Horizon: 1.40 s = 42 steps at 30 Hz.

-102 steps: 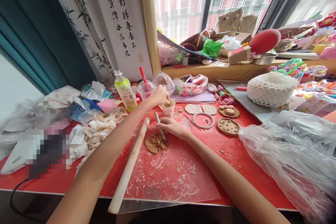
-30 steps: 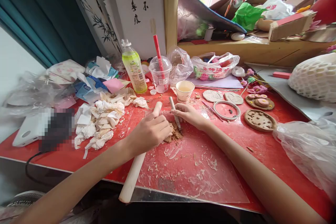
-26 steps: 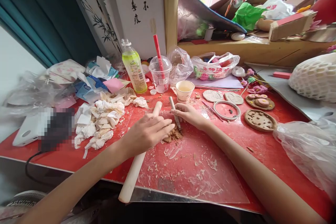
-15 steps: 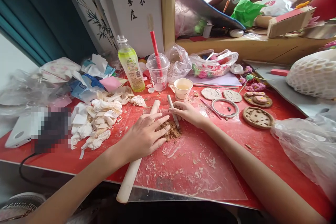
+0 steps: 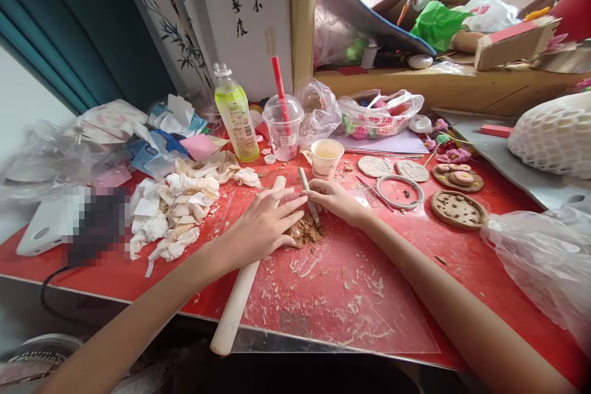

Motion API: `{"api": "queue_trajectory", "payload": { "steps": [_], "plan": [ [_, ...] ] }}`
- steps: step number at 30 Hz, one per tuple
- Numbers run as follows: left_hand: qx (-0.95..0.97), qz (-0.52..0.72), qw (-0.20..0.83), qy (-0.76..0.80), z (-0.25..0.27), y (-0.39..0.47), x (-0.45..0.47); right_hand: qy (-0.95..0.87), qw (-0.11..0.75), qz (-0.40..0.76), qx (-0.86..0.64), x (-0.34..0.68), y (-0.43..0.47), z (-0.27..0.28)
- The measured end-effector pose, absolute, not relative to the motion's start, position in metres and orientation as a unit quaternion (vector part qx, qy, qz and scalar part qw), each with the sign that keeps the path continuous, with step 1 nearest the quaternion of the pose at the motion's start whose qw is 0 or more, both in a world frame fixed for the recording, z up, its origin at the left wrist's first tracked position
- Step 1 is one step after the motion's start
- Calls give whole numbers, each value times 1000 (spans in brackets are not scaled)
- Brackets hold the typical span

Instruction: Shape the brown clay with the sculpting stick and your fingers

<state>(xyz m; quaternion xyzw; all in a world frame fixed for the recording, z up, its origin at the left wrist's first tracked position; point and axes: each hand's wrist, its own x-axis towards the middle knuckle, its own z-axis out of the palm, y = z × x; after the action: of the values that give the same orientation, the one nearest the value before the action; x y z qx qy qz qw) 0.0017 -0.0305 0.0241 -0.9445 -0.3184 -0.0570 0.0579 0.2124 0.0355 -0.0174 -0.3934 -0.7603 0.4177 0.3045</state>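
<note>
My right hand (image 5: 336,200) is closed around a slim, pale-handled clay tool (image 5: 303,177). The tool is tilted, and its darker lower end meets a crumbly heap of brown clay (image 5: 306,233). From the other side, my left hand (image 5: 264,223) reaches across a wooden rolling pin (image 5: 236,311) with its fingers stretched out and apart. Its fingertips lie over the left edge of the heap, close to the tool; whether they press on the clay is hard to see. Beneath the heap lies a clear sheet (image 5: 341,320) smeared with clay scraps.
Behind the hands stand a paper cup (image 5: 325,163) of cloudy liquid, a plastic cup (image 5: 282,135) with a red straw and a green drink bottle (image 5: 237,126). Crumpled tissues (image 5: 184,203) lie left. Right are a ring (image 5: 399,203), flat clay pieces (image 5: 458,209) and a plastic bag (image 5: 540,258).
The view has shifted slightly, so everything sits a bit farther right. My left fingertips have moved a little up toward the tool. My right hand keeps its grip on it.
</note>
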Motion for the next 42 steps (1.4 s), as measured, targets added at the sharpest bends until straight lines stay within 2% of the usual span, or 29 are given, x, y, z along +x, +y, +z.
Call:
{"api": "queue_trajectory", "payload": {
  "steps": [12, 15, 20, 24, 27, 34, 42],
  "plan": [
    [-943, -111, 32, -312, 15, -28, 13, -759, 301, 407, -409, 209, 35, -15],
    [-937, -124, 21, -327, 17, -24, 12, -740, 314, 435, -406, 208, 34, -16],
    [-951, -55, -72, -297, 40, -6, 8, -603, 442, 524, -408, 212, 21, 0],
    [-945, -75, -102, -301, 44, 2, 2, -554, 502, 543, -382, 219, 4, 14],
    [-941, -68, -138, -303, 35, 0, -1, -520, 498, 573, -392, 219, -6, 8],
    [-927, -79, -190, -314, 21, 0, -3, -525, 429, 608, -414, 215, -14, -14],
    [-924, -91, -194, -316, 20, 2, -4, -509, 486, 546, -454, 217, -18, -7]
  ]
}}
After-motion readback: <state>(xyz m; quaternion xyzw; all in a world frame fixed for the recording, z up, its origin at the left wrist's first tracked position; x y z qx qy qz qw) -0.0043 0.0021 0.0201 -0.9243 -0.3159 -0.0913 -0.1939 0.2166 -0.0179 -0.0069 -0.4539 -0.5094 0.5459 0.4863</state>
